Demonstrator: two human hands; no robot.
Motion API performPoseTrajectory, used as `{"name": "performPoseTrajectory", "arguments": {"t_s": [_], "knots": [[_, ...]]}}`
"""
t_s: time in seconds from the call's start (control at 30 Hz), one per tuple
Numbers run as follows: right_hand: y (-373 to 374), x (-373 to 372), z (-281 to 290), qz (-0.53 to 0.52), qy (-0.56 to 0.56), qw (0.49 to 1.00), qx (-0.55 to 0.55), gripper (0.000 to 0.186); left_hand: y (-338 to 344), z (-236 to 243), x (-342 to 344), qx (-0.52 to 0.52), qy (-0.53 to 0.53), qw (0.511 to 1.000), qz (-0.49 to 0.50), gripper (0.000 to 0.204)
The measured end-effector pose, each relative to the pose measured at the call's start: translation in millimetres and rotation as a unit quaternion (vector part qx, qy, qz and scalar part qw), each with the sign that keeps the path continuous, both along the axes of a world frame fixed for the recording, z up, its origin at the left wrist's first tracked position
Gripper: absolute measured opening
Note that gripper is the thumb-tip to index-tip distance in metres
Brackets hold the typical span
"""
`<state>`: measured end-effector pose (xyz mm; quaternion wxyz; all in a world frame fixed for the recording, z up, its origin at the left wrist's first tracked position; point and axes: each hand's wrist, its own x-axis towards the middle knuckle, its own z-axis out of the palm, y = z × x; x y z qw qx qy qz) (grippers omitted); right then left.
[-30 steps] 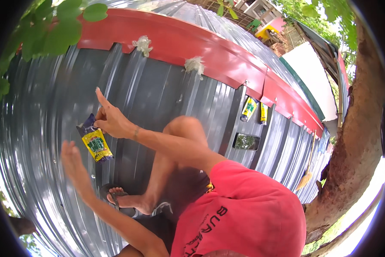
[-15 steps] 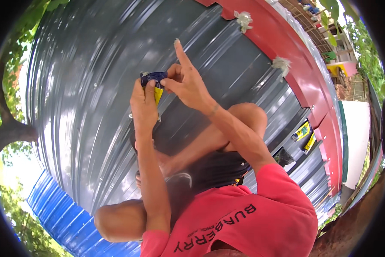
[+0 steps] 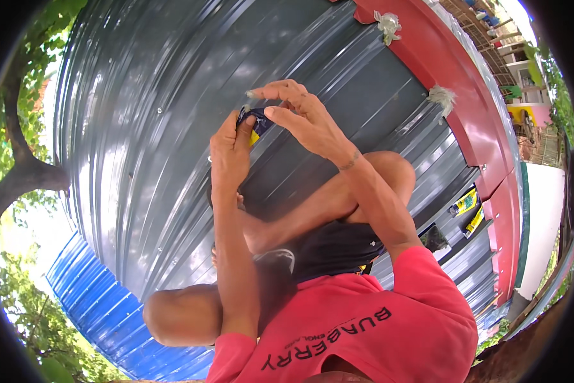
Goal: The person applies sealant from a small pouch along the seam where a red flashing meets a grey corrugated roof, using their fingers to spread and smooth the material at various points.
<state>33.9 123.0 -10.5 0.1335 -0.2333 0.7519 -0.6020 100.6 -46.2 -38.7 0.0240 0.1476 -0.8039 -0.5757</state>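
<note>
My left hand (image 3: 230, 156) grips a crumpled, flattened dark blue and yellow tube (image 3: 260, 120), its thumb pressed across the front. A small whitish-grey blob shows at the tube's upper left corner. Just above and to the right is my right hand (image 3: 312, 124), fingers bent over the tube and thumb apart from them. Its index fingertip carries grey paste and hovers close to that blob. The right thumb's tip lies at the tube's right edge; whether it touches I cannot tell.
I sit on a dark grey corrugated metal roof (image 3: 172, 140). Along its right side runs red flashing (image 3: 472, 121) with whitish lumps (image 3: 441, 102) on its edge. Two yellow and dark tubes (image 3: 467, 203) lie at right, near a dark flat piece (image 3: 434, 239). A tree branch (image 3: 34, 177) reaches in from the left.
My right hand has let go of the tube, and its outstretched index finger has come down to the tube's upper left corner. Both hands appear farther right in view.
</note>
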Motion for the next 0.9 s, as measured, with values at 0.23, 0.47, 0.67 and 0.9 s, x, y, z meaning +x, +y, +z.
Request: {"name": "performPoseTrajectory", "arguments": {"t_s": [0.23, 0.47, 0.67, 0.9], "knots": [[1, 0, -2, -0.007, 0.002, 1.000, 0.024, 0.034, 1, 5, 3, -0.005, 0.007, 1.000, 0.006, 0.035], [-3, 0, -7, 0.011, -0.112, 0.991, -0.073, 0.032, 0, 8, 3, -0.069, 0.033, 0.997, 0.000, 0.033], [-2, -1, -11, 0.029, -0.194, 0.972, -0.130, 0.031, 3, 11, 2, -0.117, 0.039, 0.992, -0.013, 0.031], [-2, 1, -6, 0.002, -0.189, 0.980, -0.060, 0.027, 1, 9, 2, -0.131, 0.018, 0.991, -0.011, 0.034]]}}
